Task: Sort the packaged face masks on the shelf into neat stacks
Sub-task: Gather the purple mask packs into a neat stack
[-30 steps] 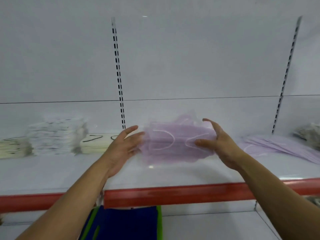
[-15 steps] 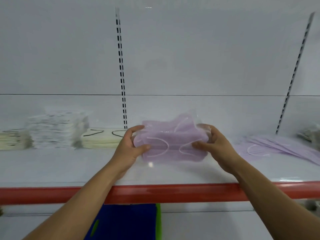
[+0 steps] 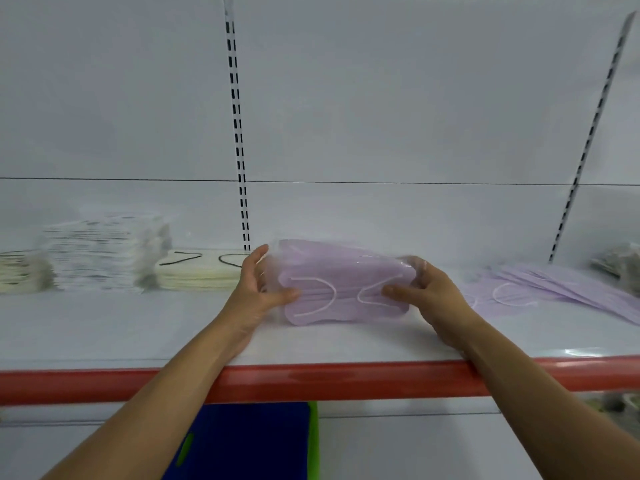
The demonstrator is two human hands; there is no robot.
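A stack of purple face masks in clear wrappers [image 3: 343, 282] rests on the white shelf [image 3: 104, 327], at its middle. My left hand [image 3: 256, 289] grips the stack's left end and my right hand [image 3: 426, 292] grips its right end, thumbs on the front face. More purple packaged masks [image 3: 554, 289] lie fanned out loosely to the right. On the left stand a tall white stack [image 3: 104, 254] and two low cream stacks with black ear loops [image 3: 197, 271], [image 3: 17, 271].
A red strip [image 3: 346, 379] runs along the shelf's front edge. Slotted uprights [image 3: 239, 133] run up the white back wall. A grey packet pile [image 3: 620, 261] sits at the far right. On the shelf below lies a blue and green item [image 3: 249, 441].
Both hands have closed tighter on the purple stack and squared it. The stack now sits lower, flatter on the shelf. The camera has moved closer.
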